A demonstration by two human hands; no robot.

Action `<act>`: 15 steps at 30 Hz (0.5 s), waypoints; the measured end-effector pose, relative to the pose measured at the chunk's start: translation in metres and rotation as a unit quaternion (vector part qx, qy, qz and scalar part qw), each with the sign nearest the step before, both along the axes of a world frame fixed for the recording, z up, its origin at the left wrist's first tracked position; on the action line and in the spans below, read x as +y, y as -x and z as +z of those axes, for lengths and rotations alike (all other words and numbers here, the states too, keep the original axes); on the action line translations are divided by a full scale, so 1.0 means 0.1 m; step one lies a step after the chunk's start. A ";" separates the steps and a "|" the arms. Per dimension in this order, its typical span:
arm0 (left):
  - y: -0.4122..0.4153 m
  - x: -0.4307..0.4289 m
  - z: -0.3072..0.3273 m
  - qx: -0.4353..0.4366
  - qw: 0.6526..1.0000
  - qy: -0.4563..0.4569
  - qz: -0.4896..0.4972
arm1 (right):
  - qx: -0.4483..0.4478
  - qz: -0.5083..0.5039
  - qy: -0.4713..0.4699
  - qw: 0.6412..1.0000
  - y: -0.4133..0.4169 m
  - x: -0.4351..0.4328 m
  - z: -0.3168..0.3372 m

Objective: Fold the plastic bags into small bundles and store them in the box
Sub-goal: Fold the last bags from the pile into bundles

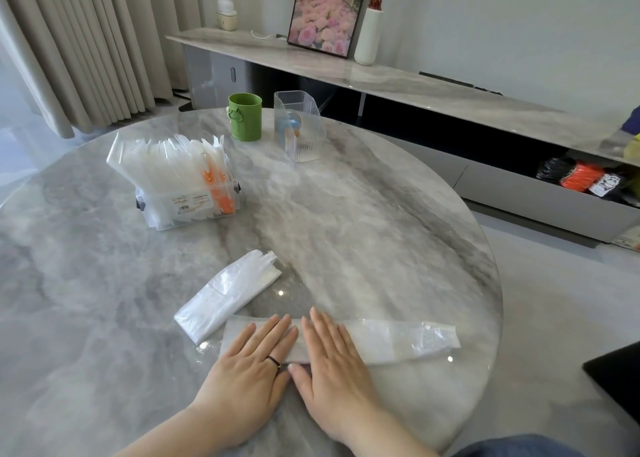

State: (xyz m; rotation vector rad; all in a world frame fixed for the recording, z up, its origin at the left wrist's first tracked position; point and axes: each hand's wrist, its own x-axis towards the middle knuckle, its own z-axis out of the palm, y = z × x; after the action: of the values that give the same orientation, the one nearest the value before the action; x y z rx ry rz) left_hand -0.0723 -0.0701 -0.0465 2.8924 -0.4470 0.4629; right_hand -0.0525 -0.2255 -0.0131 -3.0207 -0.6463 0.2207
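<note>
Fingers (pixel 273 332) of the left hand (pixel 249 366), which wears a dark ring (pixel 274 361), and of the right hand (pixel 334 363) lie straight and flat, side by side, grasping nothing; both hands press on a plastic bag (pixel 398 340) folded into a long strip, which lies across the near side of the marble bench (pixel 363 231). From the left: a clear box (pixel 194 210) stands well back on the bench, packed with folded bags (pixel 166 165) standing upright, most white, a few orange; nearer, a second bag (pixel 228 292), folded to a flat band, lies slantwise, its lower end just beside the strip's left end; at the far edge a green cup (pixel 245 117) and a clear ribbed holder (pixel 299 127) stand close together; the strip's free end reaches out to the right of the right hand, flat on the bench.
</note>
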 end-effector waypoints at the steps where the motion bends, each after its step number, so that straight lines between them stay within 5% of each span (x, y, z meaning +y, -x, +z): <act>1: -0.01 -0.01 0.01 -0.001 1.000 0.004 -0.002 | 0.035 -0.007 0.006 0.999 0.00 -0.03 -0.01; 8: -0.02 0.00 0.02 -0.002 1.000 0.000 0.003 | 0.016 -0.077 0.072 0.994 -0.19 -0.57 -0.02; 15: 0.00 0.01 0.01 0.025 1.000 -0.008 0.007 | 0.011 -0.241 0.005 0.970 -0.29 -0.95 0.25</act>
State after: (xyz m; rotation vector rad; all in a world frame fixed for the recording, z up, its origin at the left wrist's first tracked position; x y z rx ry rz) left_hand -0.0721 -0.0692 -0.0450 2.9178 -0.4249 0.3911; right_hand -0.0239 -0.3202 0.0123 -3.0586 0.1029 0.2320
